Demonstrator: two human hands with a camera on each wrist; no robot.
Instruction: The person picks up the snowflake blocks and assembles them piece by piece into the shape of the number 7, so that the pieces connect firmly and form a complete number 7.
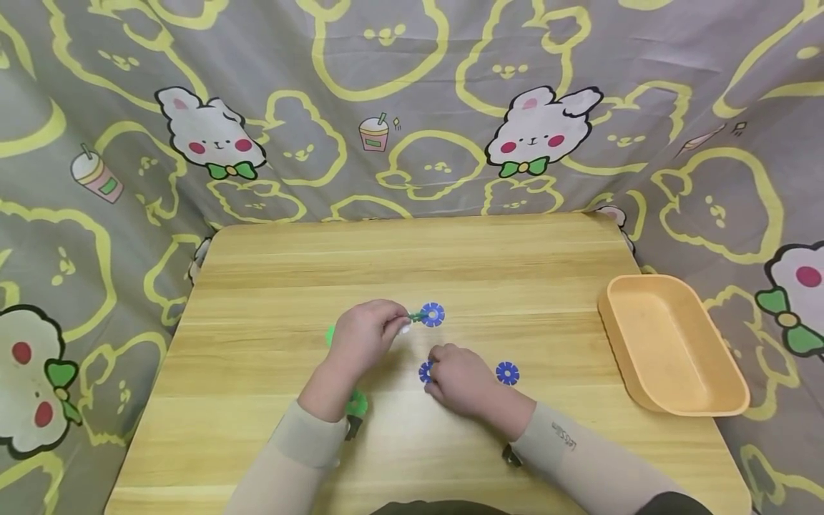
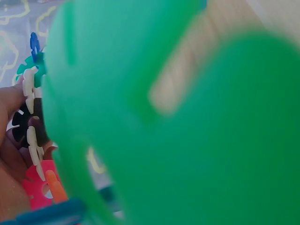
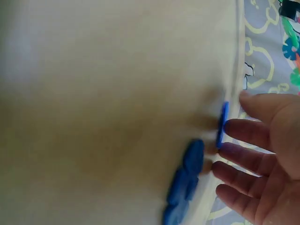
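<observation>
My left hand (image 1: 367,332) grips a linked chain of notched flower-shaped plastic discs above the table. A blue disc (image 1: 433,315) ends the chain, joined to a teal-green disc (image 2: 29,68). White discs (image 2: 29,89), a black disc (image 2: 21,124) and a pink disc (image 2: 40,187) follow; a green disc (image 2: 187,140) fills much of the left wrist view, blurred. Over the table my right hand (image 1: 466,383) reaches to a loose blue disc (image 1: 425,372), thumb apart and fingers loosely bent. In the right wrist view its fingertips are at that blue disc (image 3: 222,124).
Another loose blue disc (image 1: 507,373) lies right of my right hand. An orange plastic bin (image 1: 669,343) stands on the right of the wooden table (image 1: 270,265). Patterned curtains (image 1: 438,193) hang behind the table and along both sides.
</observation>
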